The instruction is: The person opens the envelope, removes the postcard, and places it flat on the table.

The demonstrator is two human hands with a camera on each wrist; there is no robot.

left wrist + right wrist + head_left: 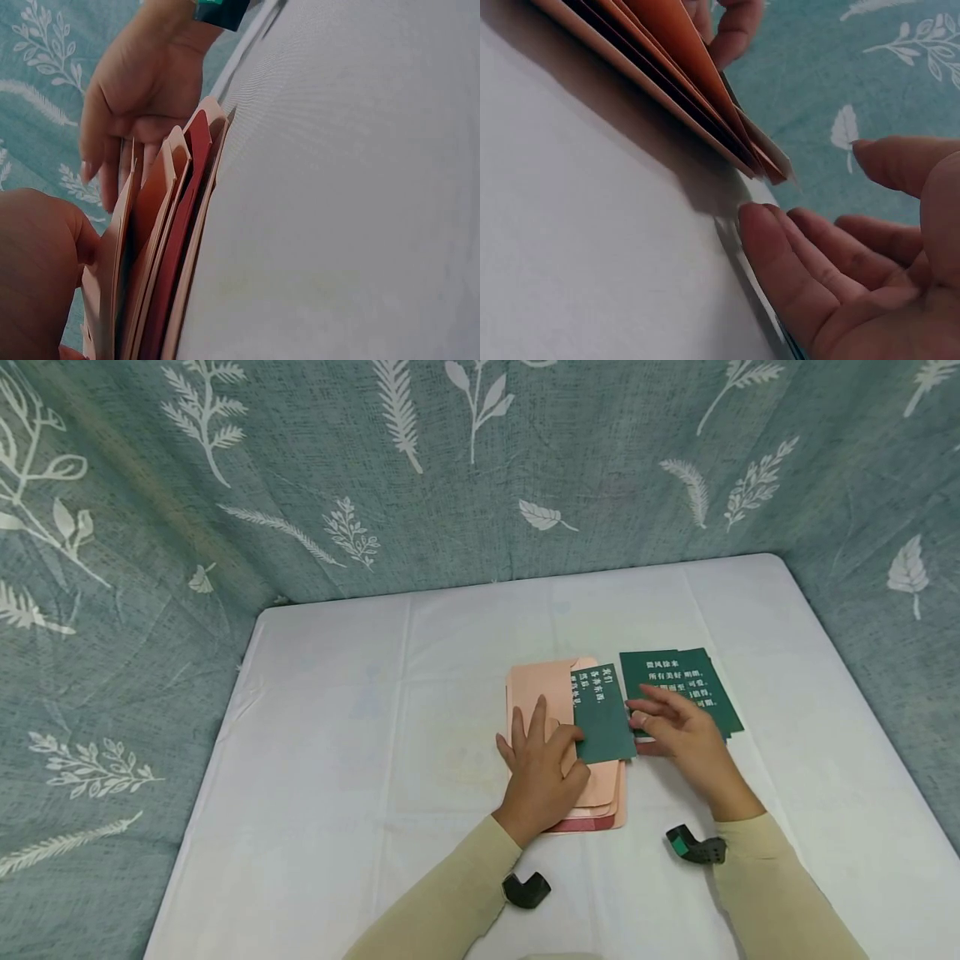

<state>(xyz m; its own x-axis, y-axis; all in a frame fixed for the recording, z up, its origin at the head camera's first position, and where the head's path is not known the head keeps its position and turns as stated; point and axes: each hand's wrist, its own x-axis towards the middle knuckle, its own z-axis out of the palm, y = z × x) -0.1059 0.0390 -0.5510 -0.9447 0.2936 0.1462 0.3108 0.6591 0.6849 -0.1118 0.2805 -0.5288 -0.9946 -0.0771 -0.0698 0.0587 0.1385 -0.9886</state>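
Observation:
A dark green card [607, 727] with white printed characters lies over the right part of a stack of pink envelopes [546, 678], its left edge of text cut off at the top envelope. My left hand [542, 768] rests on that envelope with fingers spread, index finger and thumb by the card's left side. In the left wrist view the top pink envelope [109, 277] stands bowed open above the others. Just right of the card is my right hand [686, 743], fingers loosely bent over the green card pile. Nothing is between its thumb and fingers [761, 229] in the right wrist view.
More green printed cards [637, 664] lie in an overlapping pile to the right. A red envelope [588, 824] shows low in the pink stack. All this lies on a white-covered table [330, 718], with a leaf-patterned teal curtain [465, 510] along its back and sides.

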